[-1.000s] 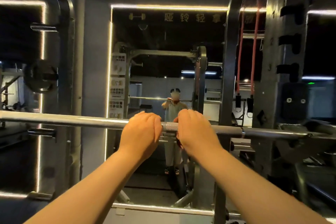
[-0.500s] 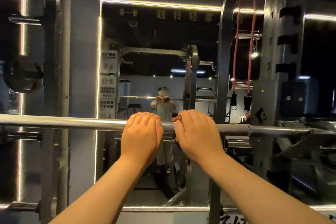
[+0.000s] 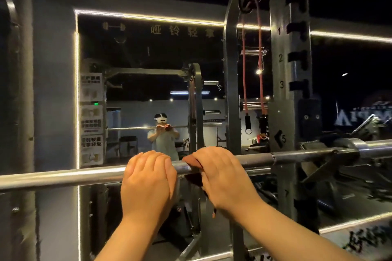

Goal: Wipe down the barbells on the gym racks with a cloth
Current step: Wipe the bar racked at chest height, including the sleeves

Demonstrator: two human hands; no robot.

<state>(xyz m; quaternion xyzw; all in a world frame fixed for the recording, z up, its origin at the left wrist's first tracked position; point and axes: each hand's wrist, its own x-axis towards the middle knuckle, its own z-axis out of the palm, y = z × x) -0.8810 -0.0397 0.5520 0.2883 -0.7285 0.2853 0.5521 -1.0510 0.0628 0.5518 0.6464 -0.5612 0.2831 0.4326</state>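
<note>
The barbell (image 3: 63,178) lay across the view at chest height, running from the left edge up toward the right, where its thicker sleeve (image 3: 373,148) stuck out past the numbered rack upright (image 3: 290,70); near that upright the shaft sat on a dark hook (image 3: 327,155) of the rack.

My left hand (image 3: 148,178) was on the smooth middle of the shaft, fingers curled over the top and down the far side, so that I gripped bare steel and nothing else; my right hand (image 3: 222,176) was just beside it, the two nearly touching, with its fingers bent over the bar in the same way. Under the right hand I held the cloth (image 3: 191,162), a reddish-brown rag pressed round the shaft; one corner poked out above the bar by my forefinger, and a loose end hung below my palm. How far my right thumb wrapped underneath I could not tell, as the hand hid it.

Ahead stood a mirror (image 3: 148,53) edged with a thin strip of light; in it a small reflection (image 3: 163,140) of a person held both hands up at a bar. Red resistance bands (image 3: 244,70) hung from the top of the rack, to the right of the mirror.
</note>
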